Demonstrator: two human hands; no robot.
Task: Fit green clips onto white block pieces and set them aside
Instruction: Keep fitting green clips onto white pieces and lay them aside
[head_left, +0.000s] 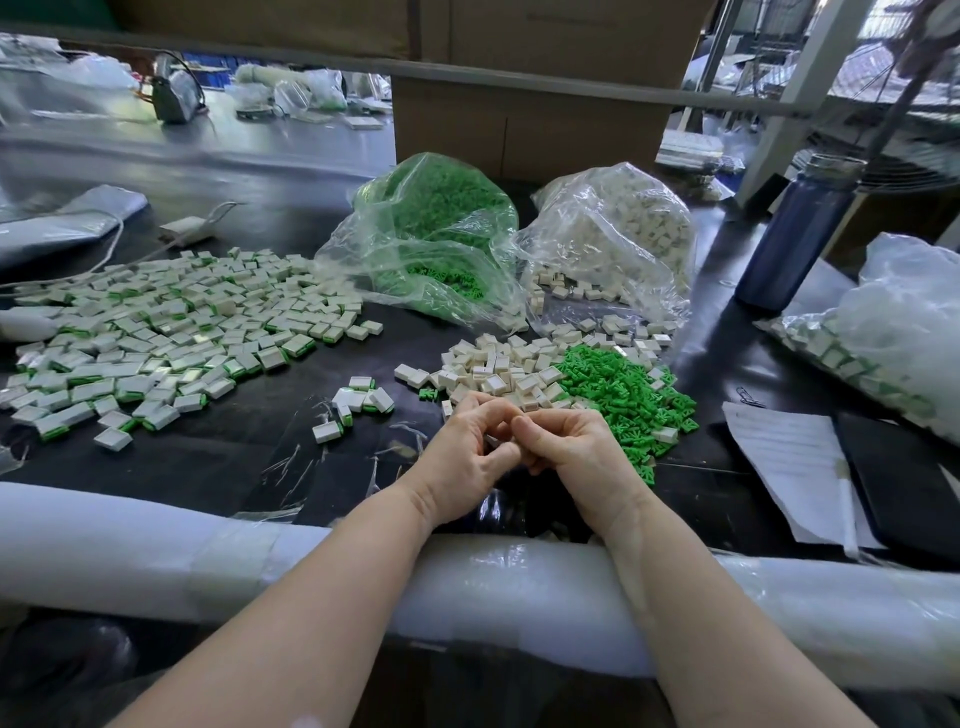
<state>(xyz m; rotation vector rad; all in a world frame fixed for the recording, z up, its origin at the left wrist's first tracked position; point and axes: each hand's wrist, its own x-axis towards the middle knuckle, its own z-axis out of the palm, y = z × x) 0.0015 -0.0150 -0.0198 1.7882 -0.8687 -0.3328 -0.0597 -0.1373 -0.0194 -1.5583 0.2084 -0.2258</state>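
My left hand (467, 457) and my right hand (576, 452) meet at the middle of the dark table, fingertips pressed together. Their curled fingers pinch a small white block piece (492, 442), of which only a pale sliver shows between them. Whether a green clip sits on it is hidden. Just beyond my hands lies a heap of loose white block pieces (498, 366), with a heap of loose green clips (618, 395) to its right. Fitted pieces with green edges lie in a small group (361, 400) and a wide spread (156, 332) on the left.
At the back stand a clear bag of green clips (431, 234) and a bag of white blocks (618, 234). A blue bottle (800, 234), papers (789, 457) and another bag (893, 332) are on the right. A foam roll (156, 551) pads the table's near edge.
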